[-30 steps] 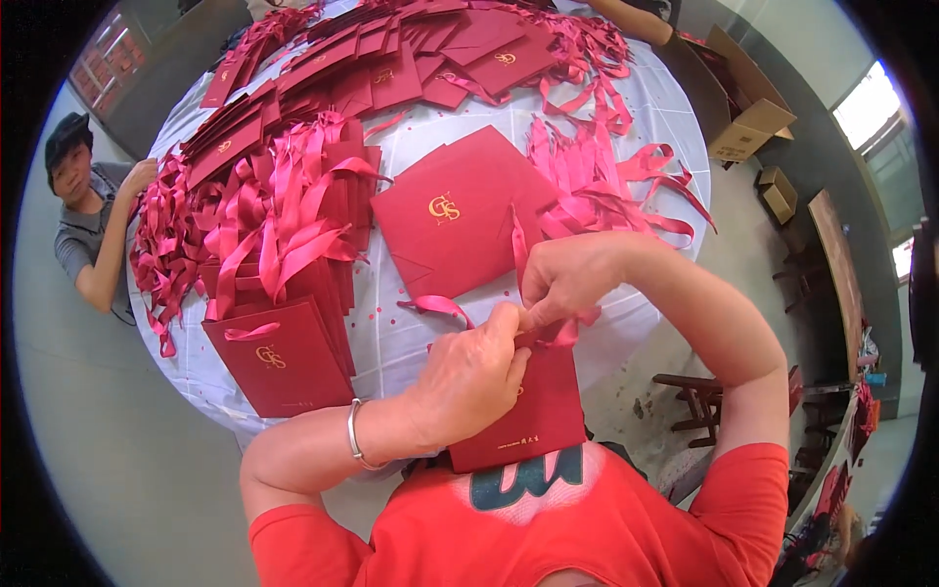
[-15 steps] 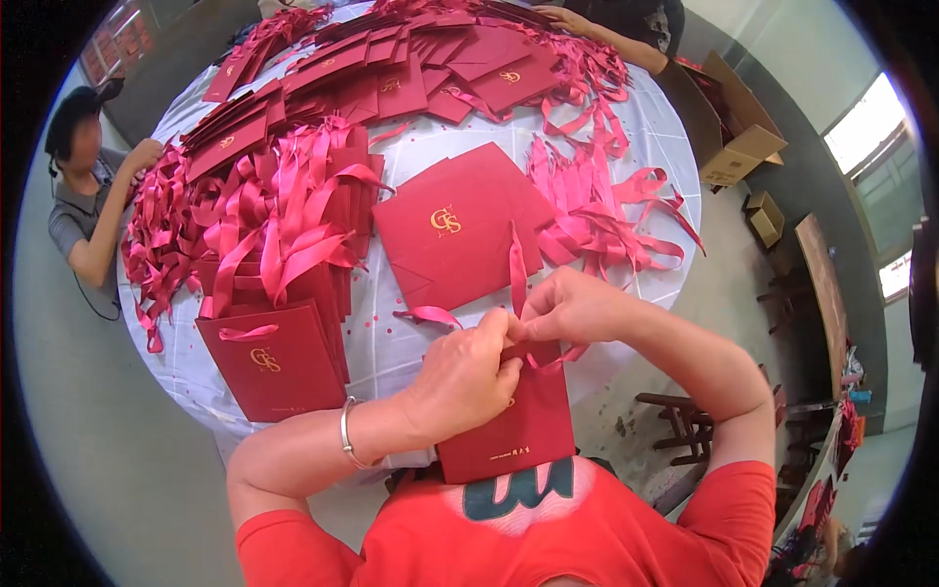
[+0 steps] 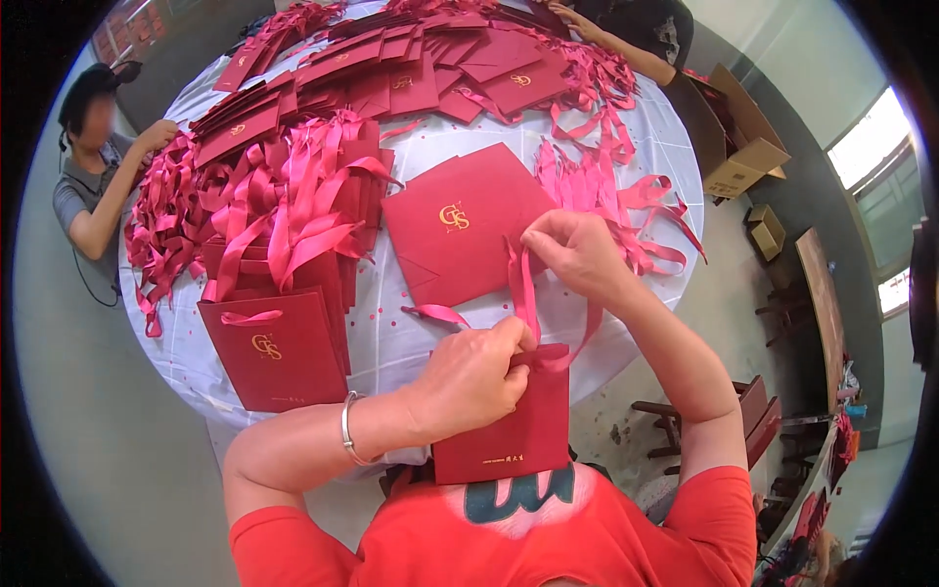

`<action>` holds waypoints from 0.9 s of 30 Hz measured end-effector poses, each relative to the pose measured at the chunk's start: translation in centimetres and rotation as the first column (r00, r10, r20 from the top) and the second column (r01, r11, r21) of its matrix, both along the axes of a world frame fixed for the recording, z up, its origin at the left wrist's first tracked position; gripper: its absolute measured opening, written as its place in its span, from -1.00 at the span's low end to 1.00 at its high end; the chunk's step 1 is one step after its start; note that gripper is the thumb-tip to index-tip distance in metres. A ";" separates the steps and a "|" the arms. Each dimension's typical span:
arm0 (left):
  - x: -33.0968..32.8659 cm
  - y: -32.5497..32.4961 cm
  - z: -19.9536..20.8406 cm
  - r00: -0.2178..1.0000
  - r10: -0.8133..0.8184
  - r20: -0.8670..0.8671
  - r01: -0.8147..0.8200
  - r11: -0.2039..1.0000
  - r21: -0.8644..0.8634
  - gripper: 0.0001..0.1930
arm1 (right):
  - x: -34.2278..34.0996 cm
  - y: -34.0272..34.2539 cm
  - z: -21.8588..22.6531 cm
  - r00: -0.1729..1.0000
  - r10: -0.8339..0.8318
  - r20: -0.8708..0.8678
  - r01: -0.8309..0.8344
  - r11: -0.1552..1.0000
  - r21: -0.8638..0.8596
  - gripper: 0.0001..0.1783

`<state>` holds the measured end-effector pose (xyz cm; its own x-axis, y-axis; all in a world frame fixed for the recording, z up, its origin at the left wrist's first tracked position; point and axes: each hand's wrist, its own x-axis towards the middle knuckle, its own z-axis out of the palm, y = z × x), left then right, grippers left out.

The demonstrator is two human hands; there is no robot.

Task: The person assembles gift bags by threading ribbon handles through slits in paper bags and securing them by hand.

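A red paper gift bag [image 3: 509, 435] with gold print stands against my front at the table's near edge. My left hand [image 3: 477, 377] is closed at the bag's top edge, pinching a pink ribbon there; its fingers partly hide the top edge. Up and to the right, my right hand [image 3: 579, 252] pinches a pink ribbon [image 3: 525, 293] that rises from the bag's top. Another length of ribbon hangs below that hand and loops down to the bag. Just beyond lie flat red bags [image 3: 469, 259] in a stack.
To the left stand several finished-looking red bags [image 3: 277, 367] with pink ribbon handles. Loose pink ribbons [image 3: 582, 176] lie at the right on the white tablecloth [image 3: 386, 338]. More bags [image 3: 367, 93] pile up behind. One person [image 3: 93, 186] sits left, another's arm [image 3: 626, 54] reaches in far right. A cardboard box [image 3: 748, 161] stands beyond.
My right hand has moved up and away from my left, drawing the ribbon upward. The left hand stays at the bag's top.
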<state>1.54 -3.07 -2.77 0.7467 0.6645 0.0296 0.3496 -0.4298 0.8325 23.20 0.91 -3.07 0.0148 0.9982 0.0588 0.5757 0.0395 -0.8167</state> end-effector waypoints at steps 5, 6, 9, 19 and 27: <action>0.0 0.1 -0.8 1.000 -0.021 -0.010 0.021 0.999 0.032 -0.75 | -0.6 0.7 -1.3 1.000 0.017 -0.019 -0.016 0.999 0.035 -0.82; 0.0 0.2 -0.7 1.000 -0.018 -0.008 0.018 0.999 0.032 -0.75 | -0.7 0.6 -1.4 1.000 0.011 -0.024 -0.010 0.999 0.049 -0.83; -0.1 0.4 -0.6 0.998 -0.028 -0.051 0.029 0.999 0.020 -0.76 | -0.8 0.3 -1.6 0.999 -0.026 -0.024 0.029 0.992 0.124 -0.84; 0.1 0.3 -1.1 0.999 -0.035 -0.035 0.036 0.999 0.029 -0.78 | -1.2 0.5 -2.7 0.998 -0.030 0.057 0.014 0.964 0.264 -0.86; 0.1 0.8 -1.8 0.996 -0.031 -0.085 0.036 0.997 0.061 -0.79 | 0.9 -3.7 -0.5 0.999 0.012 -0.032 -0.004 0.969 0.248 -0.81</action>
<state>1.63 -2.28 -4.57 0.7702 0.6378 0.0063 0.4019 -0.4930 0.7717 24.12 -2.78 -3.53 0.0125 0.9527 0.3037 0.5476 0.2476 -0.7993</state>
